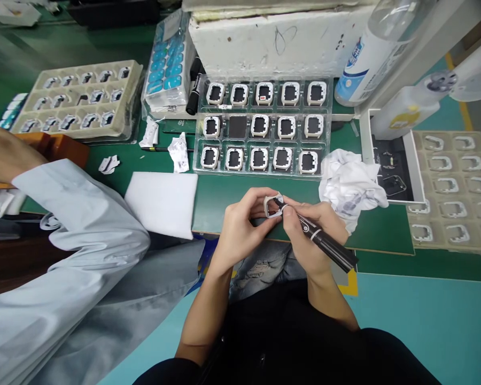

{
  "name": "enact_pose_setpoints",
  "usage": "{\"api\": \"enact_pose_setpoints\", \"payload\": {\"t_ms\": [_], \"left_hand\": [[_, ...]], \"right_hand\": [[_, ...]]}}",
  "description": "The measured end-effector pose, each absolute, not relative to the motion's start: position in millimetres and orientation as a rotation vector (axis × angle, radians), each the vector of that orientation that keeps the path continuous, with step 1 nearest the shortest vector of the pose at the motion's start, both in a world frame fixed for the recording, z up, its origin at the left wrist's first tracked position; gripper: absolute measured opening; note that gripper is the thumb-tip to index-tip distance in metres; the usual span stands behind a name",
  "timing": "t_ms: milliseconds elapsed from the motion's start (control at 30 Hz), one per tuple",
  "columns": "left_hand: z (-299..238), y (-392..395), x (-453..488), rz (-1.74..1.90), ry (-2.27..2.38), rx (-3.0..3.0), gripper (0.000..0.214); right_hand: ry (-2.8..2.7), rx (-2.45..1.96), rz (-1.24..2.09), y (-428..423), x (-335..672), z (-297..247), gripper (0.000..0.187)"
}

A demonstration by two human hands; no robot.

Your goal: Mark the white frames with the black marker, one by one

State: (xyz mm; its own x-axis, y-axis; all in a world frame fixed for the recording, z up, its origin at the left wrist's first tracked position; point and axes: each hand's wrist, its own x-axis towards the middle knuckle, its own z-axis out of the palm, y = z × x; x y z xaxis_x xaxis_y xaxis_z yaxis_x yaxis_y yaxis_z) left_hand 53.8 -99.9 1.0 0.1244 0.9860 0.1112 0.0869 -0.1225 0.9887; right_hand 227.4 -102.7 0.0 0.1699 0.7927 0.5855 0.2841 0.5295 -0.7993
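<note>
Left hand [240,227] pinches the frame [266,206] above the table's [216,214] near edge; right hand [310,235] pinches the pen [332,248], tip at the frame. We judge a loosened grip could skid ink across it, or drop it. Hands hide parts; contact we can't confirm. Left: co-worker's hand [8,155], cut off.

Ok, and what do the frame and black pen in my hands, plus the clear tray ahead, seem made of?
Frame: hard plastic or coated metal; its pale, smooth surface leaves that open.
Black pen: probably plastic, fairly glossy, as light streaks run along the barrel.
Clear tray: likely thin, shiny moulded plastic, given its see-through rim and glinting pockets.
</note>
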Motion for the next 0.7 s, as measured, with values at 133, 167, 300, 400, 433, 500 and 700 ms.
{"api": "enact_pose_setpoints", "payload": {"t_ms": [133,167,300,400,433,500,700], "left_hand": [[2.0,-100.3,54.2,1.147,1.139,1.399,0.036],[2.1,-100.5,54.4,1.142,1.145,1.395,0.037],[2.9,-100.2,54.0,1.145,1.153,1.357,0.039],[5.0,-98.0,51.5,1.123,1.135,1.280,0.046],[5.9,-97.0,50.3,1.107,1.120,1.253,0.049],[7.3,-94.9,47.8,1.086,1.086,1.214,0.054],[7.5,-90.7,42.8,1.095,0.994,1.152,0.061]], "right_hand": [[-1.382,-1.008,0.469,-102.0,226.3,-0.8,0.018],[-1.380,-1.011,0.469,-102.0,226.4,-1.3,0.017],[-1.392,-1.012,0.476,-102.9,227.5,-3.2,0.016],[-1.374,-1.006,0.486,-104.1,227.7,-5.0,0.015],[-1.360,-0.999,0.493,-104.4,227.6,-5.7,0.015],[-1.332,-0.959,0.518,-104.5,227.2,-7.3,0.016],[-1.298,-0.808,0.580,-103.5,228.4,-8.9,0.011]]}}
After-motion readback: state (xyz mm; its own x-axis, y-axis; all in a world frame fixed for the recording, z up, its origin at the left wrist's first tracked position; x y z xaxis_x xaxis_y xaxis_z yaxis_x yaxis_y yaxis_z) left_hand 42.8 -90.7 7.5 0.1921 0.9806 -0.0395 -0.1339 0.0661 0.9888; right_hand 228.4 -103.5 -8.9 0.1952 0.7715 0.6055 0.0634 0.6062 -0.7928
